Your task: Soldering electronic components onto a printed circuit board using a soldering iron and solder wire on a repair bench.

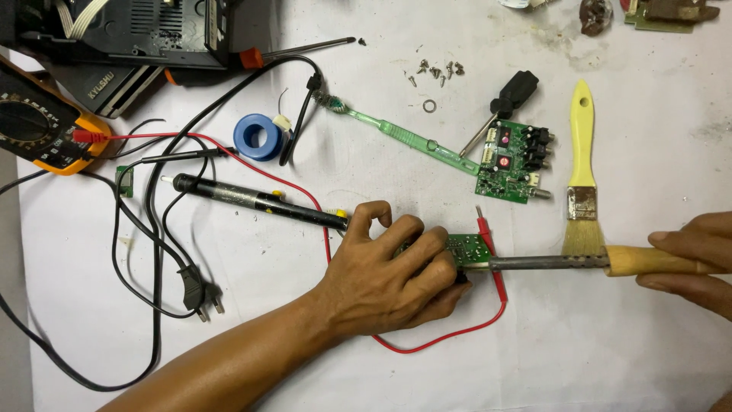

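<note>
— Where's the work?

— A small green circuit board (467,249) lies mid-desk, a little toward the near edge, pinned flat under the left hand (385,271), whose fingers curl closed over it. The right hand (690,263), at the desk's right edge, is wrapped around the wooden handle of a soldering iron (564,262); its tip meets the board's right end.

— How to do it well?

— I'd keep fingertips back from the hot barrel, and mind the red test lead (488,244) and the yellow brush (583,179) bristles just beside it.
</note>
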